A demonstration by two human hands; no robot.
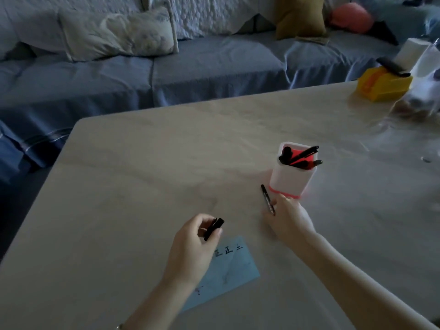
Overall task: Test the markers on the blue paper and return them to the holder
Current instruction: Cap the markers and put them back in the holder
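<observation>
A blue paper (234, 270) with black written marks lies on the table near its front edge, partly under my left wrist. My left hand (195, 244) hovers over the paper's far end, fingers curled round a short black marker cap (214, 228). My right hand (289, 217) grips a thin black marker (267, 198), its tip pointing away from me, just in front of the holder. The white holder (291, 176) with a pink band at its base stands upright and contains several black markers (301, 158).
The pale table (154, 167) reaches far left and back. A yellow box (383, 85) with a dark object on top and a clear plastic container (421, 86) stand at the far right corner. A blue sofa (202, 67) with cushions lies beyond the table.
</observation>
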